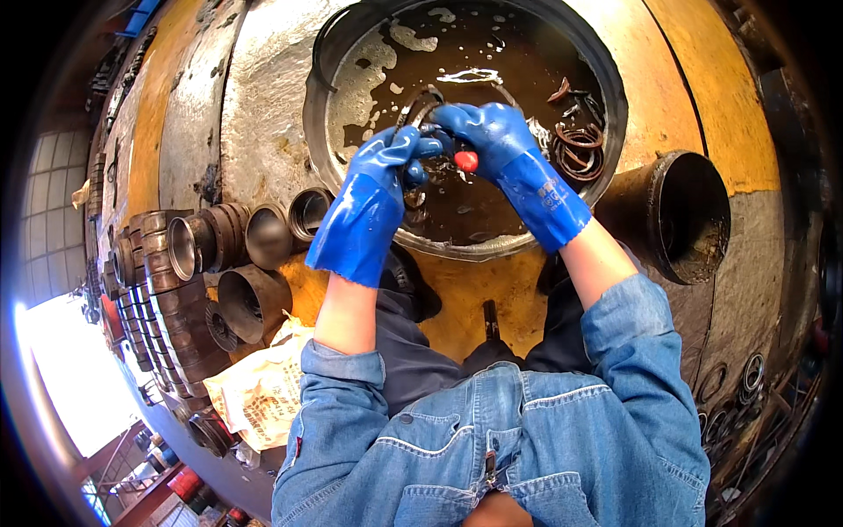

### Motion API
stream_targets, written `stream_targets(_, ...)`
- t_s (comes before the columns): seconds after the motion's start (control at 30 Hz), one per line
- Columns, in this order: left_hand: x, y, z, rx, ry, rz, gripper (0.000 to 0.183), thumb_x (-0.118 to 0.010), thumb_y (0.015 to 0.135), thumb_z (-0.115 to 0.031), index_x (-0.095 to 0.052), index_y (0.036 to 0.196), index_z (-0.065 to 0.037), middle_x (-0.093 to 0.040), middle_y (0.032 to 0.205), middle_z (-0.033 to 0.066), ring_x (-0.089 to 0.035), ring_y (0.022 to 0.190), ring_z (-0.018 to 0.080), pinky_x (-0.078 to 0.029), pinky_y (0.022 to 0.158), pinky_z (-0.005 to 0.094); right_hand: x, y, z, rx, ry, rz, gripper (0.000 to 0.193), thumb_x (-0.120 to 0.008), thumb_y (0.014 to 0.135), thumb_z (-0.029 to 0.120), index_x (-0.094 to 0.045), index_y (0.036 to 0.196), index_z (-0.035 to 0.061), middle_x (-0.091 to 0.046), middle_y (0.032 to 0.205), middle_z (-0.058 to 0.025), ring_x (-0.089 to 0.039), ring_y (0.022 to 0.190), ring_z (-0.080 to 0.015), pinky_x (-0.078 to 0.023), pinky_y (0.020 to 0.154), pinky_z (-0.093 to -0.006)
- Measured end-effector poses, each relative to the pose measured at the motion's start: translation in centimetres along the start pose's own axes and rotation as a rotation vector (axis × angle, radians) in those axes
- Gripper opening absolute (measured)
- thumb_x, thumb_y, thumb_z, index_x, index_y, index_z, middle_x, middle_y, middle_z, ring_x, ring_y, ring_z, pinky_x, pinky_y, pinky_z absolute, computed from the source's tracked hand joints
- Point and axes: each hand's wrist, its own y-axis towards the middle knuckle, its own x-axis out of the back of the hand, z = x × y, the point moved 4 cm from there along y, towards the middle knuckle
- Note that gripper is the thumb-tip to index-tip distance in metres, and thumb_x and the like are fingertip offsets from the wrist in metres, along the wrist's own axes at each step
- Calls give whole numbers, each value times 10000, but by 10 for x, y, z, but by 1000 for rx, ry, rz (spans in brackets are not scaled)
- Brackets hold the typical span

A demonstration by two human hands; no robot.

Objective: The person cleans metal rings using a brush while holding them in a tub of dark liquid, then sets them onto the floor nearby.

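Note:
Both my hands wear long blue rubber gloves and meet over a round tub (pixel 318 132) of brown, foamy liquid. My left hand (pixel 386 154) is closed around part of a dark, wet ring (pixel 428 95), whose curve shows just beyond the fingers. My right hand (pixel 487 132) is closed beside it, at the ring's other side. From under its fingers sticks out the red end (pixel 466 162) of a small tool; the rest of the tool is hidden, so its kind cannot be told. Brown rings (pixel 580 151) lie in the liquid at the tub's right.
A wide metal cylinder (pixel 694 217) lies right of the tub. Metal sleeves (pixel 268 235) and rows of stacked ring-shaped parts (pixel 167 290) stand at the left. A cream sack (pixel 263 386) rests by my left arm. More rings (pixel 752 373) lie at the far right.

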Motion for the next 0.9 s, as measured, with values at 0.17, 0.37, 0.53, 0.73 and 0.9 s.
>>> stream_targets(0.17,-19,-22,-23,-42,-85,64,265,-631,1069,-233,-688,1191,-5,-757,963,78,-539,632,82,-505,650,261,-5,12,0,-74,-232,-11,212,-664,880,89,-677,1076,170,-736,950,-55,-736,824,-321,-576,638,-418)
stream_targets(0.37,-17,-19,-21,-81,20,89,345,-650,1057,-263,-690,1250,20,-726,839,51,-496,574,69,-470,594,250,-28,5,-20,-732,131,400,318,-681,863,418,-776,1063,191,-781,1047,-115,-744,1014,-348,-597,909,-439)
stream_targets(0.53,-10,-14,-18,-104,64,95,380,-654,1058,-303,-711,1224,33,-709,771,38,-474,529,71,-421,538,231,-52,-23,-24,-767,764,577,417,-753,825,420,-754,1024,53,-753,938,-125,-695,853,-198,-531,761,-361)
stream_targets(0.73,1,-13,-18,-130,76,78,403,-637,1072,-323,-709,1222,44,-703,760,32,-472,515,64,-418,526,225,-30,-16,6,-844,1092,595,430,-800,840,403,-782,1018,12,-752,913,-102,-681,815,-172,-525,733,-343)
stream_targets(0.9,-2,-15,-18,-118,27,70,413,-620,1080,-333,-699,1243,38,-700,759,29,-471,508,63,-456,534,233,-25,-17,6,-875,940,618,382,-769,850,410,-805,991,58,-755,880,-91,-692,796,-179,-531,737,-336)
